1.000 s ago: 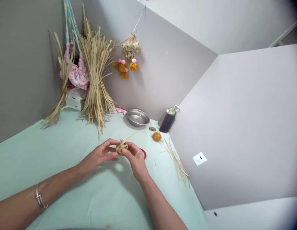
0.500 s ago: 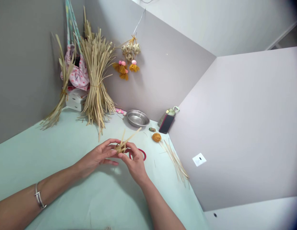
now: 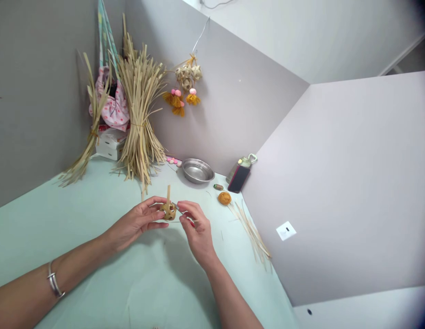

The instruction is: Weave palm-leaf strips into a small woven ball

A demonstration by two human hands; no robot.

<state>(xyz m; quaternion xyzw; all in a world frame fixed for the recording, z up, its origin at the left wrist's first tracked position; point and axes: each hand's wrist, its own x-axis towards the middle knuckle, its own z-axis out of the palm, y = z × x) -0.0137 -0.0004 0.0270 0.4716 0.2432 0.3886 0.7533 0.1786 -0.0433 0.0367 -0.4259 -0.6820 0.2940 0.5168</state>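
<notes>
A small woven straw ball [image 3: 170, 212] is pinched in the fingers of my left hand [image 3: 138, 221], held above the table. One flat strip [image 3: 169, 194] sticks straight up out of it. My right hand [image 3: 197, 230] is closed on a pair of scissors [image 3: 190, 222] with red handles, mostly covered by the fingers. Their thin blades point left toward the ball, one near its upper right side and one below it. Whether a blade touches the ball or strip, I cannot tell.
Behind the hands are a metal bowl [image 3: 197, 171], a phone [image 3: 239, 178] leaning on a bottle [image 3: 245, 161], a thread spool [image 3: 218, 187] and an orange thread ball [image 3: 224, 198]. Loose strips [image 3: 251, 230] lie at right. A big straw bundle [image 3: 138, 114] stands at back left.
The red-handled scissors have come up into use in my right hand, off the ball's right side. The ball has turned; a single upright strip shows where two or more spread out before.
</notes>
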